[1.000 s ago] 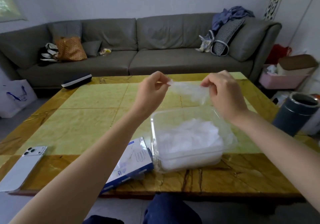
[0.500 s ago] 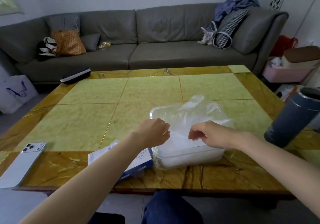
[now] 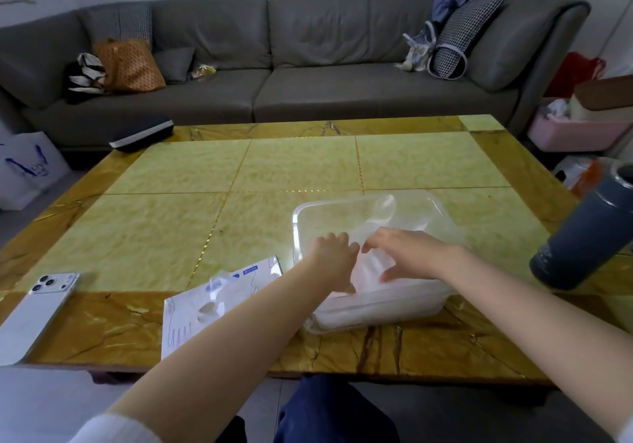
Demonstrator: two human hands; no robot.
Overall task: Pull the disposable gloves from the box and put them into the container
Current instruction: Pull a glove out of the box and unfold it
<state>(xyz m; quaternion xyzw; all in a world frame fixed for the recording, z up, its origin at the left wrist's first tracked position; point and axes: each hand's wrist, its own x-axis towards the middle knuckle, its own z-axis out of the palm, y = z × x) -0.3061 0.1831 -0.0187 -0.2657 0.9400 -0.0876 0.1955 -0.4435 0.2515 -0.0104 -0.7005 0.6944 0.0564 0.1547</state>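
A clear plastic container (image 3: 363, 206) stands on the table near its front edge, holding a pile of thin whitish disposable gloves (image 3: 371, 273). Both my hands are inside it, palms down. My left hand (image 3: 334, 259) presses on the left of the pile. My right hand (image 3: 409, 254) has its fingers spread and presses on the right. One clear glove (image 3: 383, 214) sticks up behind my fingers, towards the far wall. The white and blue glove box (image 3: 209, 309) lies flat to the left of the container, partly under my left forearm, a glove poking from its opening.
A white phone (image 3: 37, 309) lies at the table's front left corner. A dark grey flask (image 3: 589, 237) stands at the right edge. A dark case (image 3: 140, 136) sits at the far left edge. A grey sofa (image 3: 308, 65) with bags is behind the table.
Both hands came down from above the table, where they held a glove stretched between them, into the container. The glove now lies on the pile under my hands.
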